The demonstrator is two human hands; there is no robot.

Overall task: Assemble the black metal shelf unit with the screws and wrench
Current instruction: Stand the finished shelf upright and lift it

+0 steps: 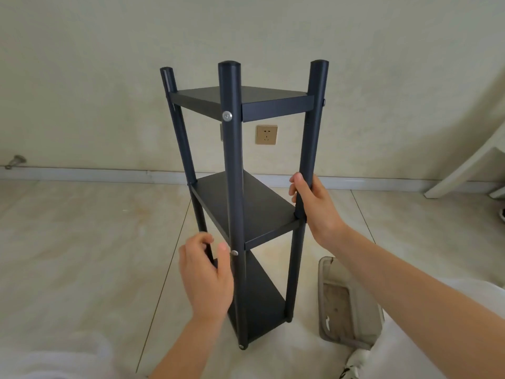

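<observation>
Shelf unit [254, 212] upright on the tiled floor [82, 242], centre of view, close in front of the person. Three black boards fixed between round posts. Silver screws showing on the front post [232, 165]: top screw [226, 115], middle screw [234, 253], bottom screw [241, 346].

Handling, left to right:
- Left hand [206, 277] low by the left post [177, 124], fingers [202, 240] curled about its lower stretch, thumb beside the front post. Blurred, so cannot tell whether truly clamped or only cupped.
- Right hand [317, 206] wrapped round the right post [314, 127] just above the middle board, fingers [296, 187] clenched on it.
- Likely rigid painted metal, smooth and a bit slippery, light enough to lift two-handed. Tall and narrow, so probably tippy.
- Best taken by two opposite posts near the middle board, as here. Board edges thin, poorer to grip.

Around, left to right:
- Door stop [16, 161] at the baseboard [82, 173], far left, well apart.
- Wall socket [266, 134] behind the unit, seen between the posts.
- Grey slipper [347, 302], apparently sole up, on the floor just right of the unit's foot. Likely in the way if the unit gets tipped or slid rightward.
- White furniture leg [464, 165] at far right, well apart.
- No wrench or loose screws in view.
</observation>
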